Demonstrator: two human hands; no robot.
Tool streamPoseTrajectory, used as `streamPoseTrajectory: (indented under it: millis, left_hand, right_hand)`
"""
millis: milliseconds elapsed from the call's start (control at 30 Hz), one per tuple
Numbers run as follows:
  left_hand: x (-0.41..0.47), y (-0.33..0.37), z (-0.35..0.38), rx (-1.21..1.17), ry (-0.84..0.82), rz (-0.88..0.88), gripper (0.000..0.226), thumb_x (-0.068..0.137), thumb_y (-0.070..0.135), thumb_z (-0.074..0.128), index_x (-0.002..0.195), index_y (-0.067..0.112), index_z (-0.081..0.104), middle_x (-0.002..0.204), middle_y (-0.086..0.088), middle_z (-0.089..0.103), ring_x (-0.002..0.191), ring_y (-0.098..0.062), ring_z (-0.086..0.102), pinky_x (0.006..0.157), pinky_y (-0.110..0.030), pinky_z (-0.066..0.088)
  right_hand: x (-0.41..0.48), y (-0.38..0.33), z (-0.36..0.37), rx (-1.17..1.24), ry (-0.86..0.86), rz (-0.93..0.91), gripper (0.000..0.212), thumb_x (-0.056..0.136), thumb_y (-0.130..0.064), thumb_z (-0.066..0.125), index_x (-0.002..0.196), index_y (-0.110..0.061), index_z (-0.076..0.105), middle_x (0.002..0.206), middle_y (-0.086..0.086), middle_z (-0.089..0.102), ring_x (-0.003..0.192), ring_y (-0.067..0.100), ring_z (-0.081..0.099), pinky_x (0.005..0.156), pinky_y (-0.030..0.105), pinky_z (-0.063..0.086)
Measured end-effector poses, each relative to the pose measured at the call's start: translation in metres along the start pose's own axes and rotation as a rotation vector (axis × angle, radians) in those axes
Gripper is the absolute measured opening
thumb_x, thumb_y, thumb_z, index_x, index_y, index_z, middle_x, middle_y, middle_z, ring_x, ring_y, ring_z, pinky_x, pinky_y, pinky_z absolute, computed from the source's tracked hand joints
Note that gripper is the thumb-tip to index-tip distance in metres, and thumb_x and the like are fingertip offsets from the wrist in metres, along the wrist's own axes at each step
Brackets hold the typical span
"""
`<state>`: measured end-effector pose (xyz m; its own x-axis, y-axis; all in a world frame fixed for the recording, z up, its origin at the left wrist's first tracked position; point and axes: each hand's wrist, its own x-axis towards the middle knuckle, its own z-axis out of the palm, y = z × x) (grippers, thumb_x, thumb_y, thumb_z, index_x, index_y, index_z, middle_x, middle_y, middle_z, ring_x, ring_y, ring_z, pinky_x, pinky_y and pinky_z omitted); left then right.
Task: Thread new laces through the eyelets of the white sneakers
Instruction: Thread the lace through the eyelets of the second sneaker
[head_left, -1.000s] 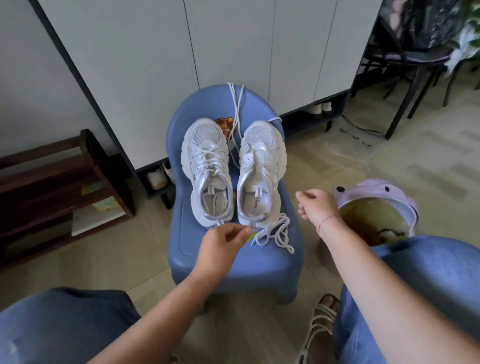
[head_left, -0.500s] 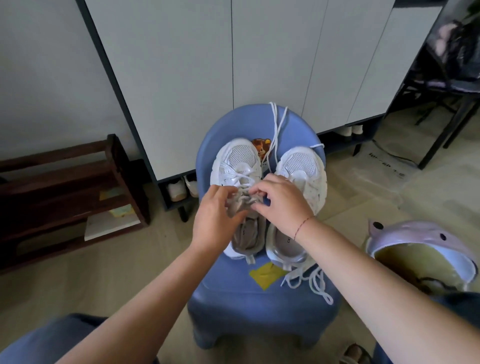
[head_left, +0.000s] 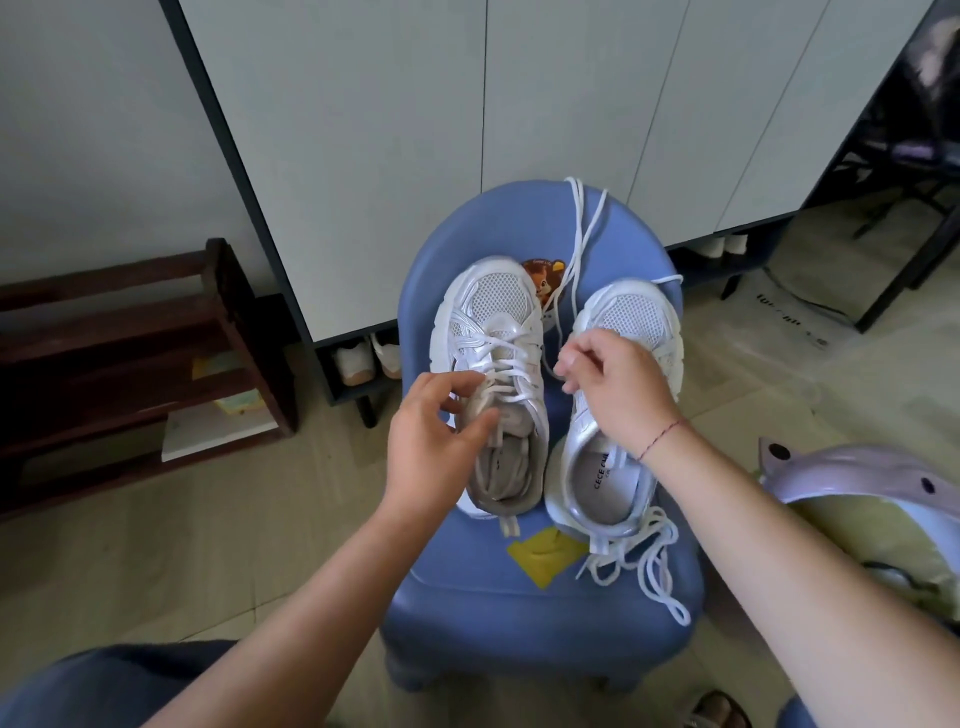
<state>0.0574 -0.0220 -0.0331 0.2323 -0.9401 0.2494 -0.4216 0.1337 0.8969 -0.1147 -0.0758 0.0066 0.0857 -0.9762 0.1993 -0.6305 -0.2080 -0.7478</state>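
Note:
Two white sneakers stand side by side on a small blue chair (head_left: 519, 613), toes away from me. The left sneaker (head_left: 493, 312) has a white lace (head_left: 498, 358) crossed through its eyelets. My left hand (head_left: 431, 452) holds it at the tongue, thumb and fingers curled around the top of the lacing. The right sneaker (head_left: 631, 317) shows no lacing. My right hand (head_left: 618, 384) hovers over it, fingers curled, and seems to pinch a lace end between the two shoes. A loose lace (head_left: 644, 566) lies bunched behind the right heel. Another lace (head_left: 584, 223) hangs over the chair back.
White cabinet doors (head_left: 467, 130) rise right behind the chair, with shoes (head_left: 363, 358) tucked underneath. A dark wooden shoe rack (head_left: 130, 364) stands at the left. A lilac container (head_left: 857, 488) sits at the right. My blue-clad knees fill the bottom corners.
My right hand has pulled away to the right from the left sneaker's laces, and my left hand stays there. A second ago both hands were near the chair's front edge.

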Motion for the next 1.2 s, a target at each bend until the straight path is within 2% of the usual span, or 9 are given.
streamPoseTrajectory:
  millis: [67,133,267,467,567,733,900,1067,1200]
  left_hand:
    - [0.000,0.000,0.000,0.005,0.000,0.007,0.026,0.079,0.015,0.075,0.100,0.027,0.066,0.096,0.013,0.060,0.084,0.005,0.053,0.065,-0.008,0.042]
    - [0.000,0.000,0.001,0.015,0.002,0.016,0.026,0.079,0.016,0.075,0.101,0.027,0.066,0.098,0.013,0.060,0.084,0.004,0.053,0.065,-0.010,0.043]
    - [0.001,0.000,0.002,0.042,-0.003,0.031,0.024,0.080,0.019,0.075,0.101,0.025,0.067,0.097,0.014,0.061,0.084,0.003,0.055,0.066,-0.014,0.045]
    - [0.001,0.000,-0.004,0.067,-0.014,0.044,0.018,0.084,0.019,0.071,0.093,0.034,0.065,0.090,0.016,0.061,0.082,0.006,0.056,0.064,-0.009,0.042]
    - [0.000,0.001,-0.003,0.046,-0.002,-0.004,0.018,0.083,0.022,0.072,0.090,0.035,0.063,0.083,0.020,0.059,0.069,-0.001,0.056,0.062,-0.013,0.043]
    - [0.000,0.002,-0.001,0.023,0.007,-0.054,0.015,0.081,0.023,0.074,0.093,0.026,0.066,0.080,0.021,0.058,0.065,-0.004,0.053,0.064,-0.020,0.045]
    - [0.000,0.002,-0.001,0.026,0.007,-0.054,0.017,0.081,0.021,0.074,0.095,0.025,0.066,0.081,0.021,0.057,0.068,-0.007,0.054,0.066,-0.023,0.048]
    - [-0.001,0.004,0.000,0.035,0.010,-0.056,0.018,0.081,0.021,0.074,0.097,0.023,0.066,0.083,0.021,0.057,0.068,-0.005,0.052,0.067,-0.021,0.046]
    - [0.000,0.004,0.000,0.031,0.001,-0.051,0.018,0.081,0.020,0.074,0.097,0.023,0.066,0.084,0.020,0.058,0.068,-0.004,0.052,0.067,-0.019,0.046]
  right_hand:
    - [0.002,-0.005,-0.006,-0.012,-0.034,-0.028,0.011,0.093,-0.017,0.053,0.085,-0.016,0.060,0.073,-0.012,0.059,0.066,-0.002,0.056,0.060,0.012,0.039]
    - [-0.003,-0.010,-0.003,-0.065,-0.122,-0.093,0.005,0.087,-0.024,0.063,0.086,-0.021,0.059,0.083,-0.010,0.059,0.072,0.005,0.055,0.065,0.011,0.041]
    - [-0.017,-0.008,0.014,-0.193,-0.139,-0.174,0.026,0.077,-0.019,0.074,0.086,-0.022,0.050,0.084,-0.009,0.051,0.068,0.008,0.048,0.064,0.024,0.040]
    - [-0.017,0.001,0.013,-0.157,-0.074,-0.124,0.021,0.077,-0.015,0.075,0.094,-0.020,0.062,0.075,-0.017,0.050,0.073,0.010,0.055,0.071,0.025,0.049]
    - [-0.016,0.000,0.013,-0.146,-0.072,-0.136,0.021,0.076,-0.016,0.076,0.093,-0.019,0.065,0.073,-0.019,0.050,0.074,0.010,0.057,0.072,0.025,0.050]
    - [-0.021,0.003,0.018,-0.170,0.032,-0.170,0.013,0.077,-0.019,0.073,0.084,-0.022,0.063,0.069,-0.021,0.050,0.066,0.000,0.053,0.063,0.022,0.047]
    - [-0.019,0.003,0.023,-0.116,0.107,-0.168,0.009,0.077,-0.012,0.070,0.072,-0.016,0.064,0.073,-0.011,0.059,0.063,0.002,0.053,0.061,0.025,0.047]
    - [-0.004,-0.001,0.014,0.005,-0.003,-0.033,0.007,0.083,-0.014,0.069,0.077,-0.014,0.066,0.067,-0.008,0.063,0.063,0.007,0.059,0.066,0.019,0.048]
    - [0.008,-0.005,0.007,0.016,-0.031,0.024,0.011,0.091,-0.016,0.058,0.080,-0.015,0.058,0.067,0.005,0.069,0.061,0.011,0.066,0.068,0.023,0.049]
